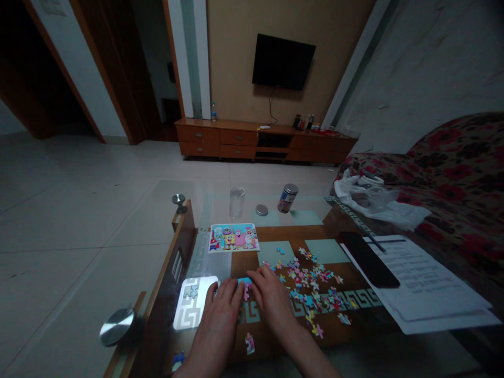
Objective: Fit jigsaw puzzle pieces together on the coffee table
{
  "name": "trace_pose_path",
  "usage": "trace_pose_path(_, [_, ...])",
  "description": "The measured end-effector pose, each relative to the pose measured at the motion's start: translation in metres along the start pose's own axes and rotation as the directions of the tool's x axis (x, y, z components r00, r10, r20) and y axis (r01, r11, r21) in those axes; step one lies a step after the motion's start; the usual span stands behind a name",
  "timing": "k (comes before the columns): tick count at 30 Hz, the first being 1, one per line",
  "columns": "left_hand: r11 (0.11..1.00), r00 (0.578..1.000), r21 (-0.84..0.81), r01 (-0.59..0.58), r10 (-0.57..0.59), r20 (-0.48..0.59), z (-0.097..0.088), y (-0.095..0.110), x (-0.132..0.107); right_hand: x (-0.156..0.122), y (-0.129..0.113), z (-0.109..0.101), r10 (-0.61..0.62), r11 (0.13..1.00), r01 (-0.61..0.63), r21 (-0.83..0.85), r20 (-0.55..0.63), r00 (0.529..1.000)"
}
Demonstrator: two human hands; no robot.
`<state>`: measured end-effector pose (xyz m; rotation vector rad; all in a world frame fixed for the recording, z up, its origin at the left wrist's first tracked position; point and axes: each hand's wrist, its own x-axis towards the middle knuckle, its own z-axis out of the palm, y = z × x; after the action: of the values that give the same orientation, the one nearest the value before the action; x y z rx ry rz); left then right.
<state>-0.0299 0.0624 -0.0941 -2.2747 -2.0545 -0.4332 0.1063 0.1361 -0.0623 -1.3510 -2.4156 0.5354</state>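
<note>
Between my hands lie a few small joined jigsaw puzzle pieces (247, 290), blue and pink, partly covered by my fingers. My left hand (221, 310) is closed with bent fingers, its fingertips on the left end of these pieces. From the other side my right hand (271, 295) grips them, thumb and fingers drawn together at their upper right edge. A loose pink and white piece (250, 344) lies nearer to me, between my wrists. To the right spreads a heap of mixed puzzle pieces (309, 278). Beyond my hands lies a cartoon picture card (233, 238).
On the glass table stand a clear cup (237, 202), a round metal lid (261, 210) and a printed can (287, 198). A black phone (369, 260) rests on white papers (429, 283) at right. A plastic bag (378, 202) lies beyond. One grey piece (191, 291) sits at left.
</note>
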Motion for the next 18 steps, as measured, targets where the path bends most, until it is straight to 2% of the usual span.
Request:
trace_pose_path(6, [0.993, 0.984, -0.097, -0.062, 0.045, -0.173, 0.004, 0.006, -0.009, 0.000, 0.001, -0.001, 0.009, 0.999, -0.009, 0.031, 0.002, 1.000])
trace_pose_path(11, [0.982, 0.967, -0.092, -0.167, 0.144, -0.212, 0.014, 0.021, -0.020, -0.001, 0.003, 0.001, 0.022, 0.999, -0.022, 0.043, -0.014, 1.000])
trace_pose_path(15, [0.984, 0.963, -0.096, -0.148, 0.122, -0.240, 0.027, 0.022, -0.023, -0.002, 0.004, 0.002, 0.023, 0.998, -0.021, 0.055, -0.026, 0.999])
trace_pose_path(18, [0.981, 0.962, -0.121, -0.151, 0.118, -0.247, 0.029, 0.019, -0.023, -0.002, 0.003, 0.001, 0.015, 0.998, -0.013, 0.064, -0.028, 0.999])
